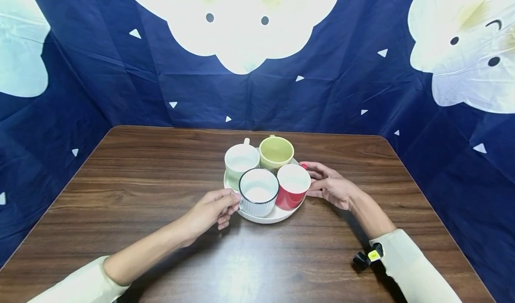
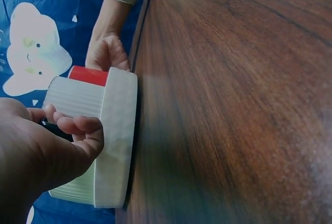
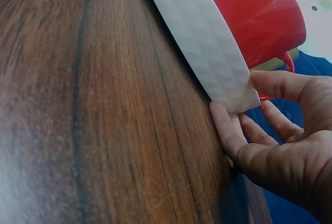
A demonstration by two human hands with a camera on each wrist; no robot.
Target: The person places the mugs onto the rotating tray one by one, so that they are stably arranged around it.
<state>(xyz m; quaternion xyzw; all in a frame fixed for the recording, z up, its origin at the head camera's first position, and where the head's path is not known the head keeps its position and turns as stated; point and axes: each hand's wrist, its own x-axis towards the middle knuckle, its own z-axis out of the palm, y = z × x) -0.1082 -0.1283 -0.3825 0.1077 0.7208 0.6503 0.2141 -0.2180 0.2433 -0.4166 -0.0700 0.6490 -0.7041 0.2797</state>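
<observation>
A round white tray [image 1: 265, 220] with a faceted side [image 3: 207, 53] bears several mugs, all upright. At its front is a white ribbed mug [image 1: 257, 208] with a black rim; my left hand [image 1: 215, 208] pinches its dark handle [image 2: 56, 130] between thumb and curled fingers. On the right, beside a red mug [image 1: 290, 199] with a white inside, my right hand [image 1: 331, 187] grips the tray's edge, thumb at the rim and a finger low on the side. Behind stand a pale green ribbed mug [image 1: 234, 178] and a yellow-green mug [image 1: 275, 163]. The tray's underside is hidden.
The tray stands on a brown wood-grain table [image 1: 141, 182], around its middle. Behind the table hangs a dark blue cloth [image 1: 193, 97] with white clouds and small triangles. A small black device [image 1: 368, 256] with a yellow label is strapped at the right sleeve.
</observation>
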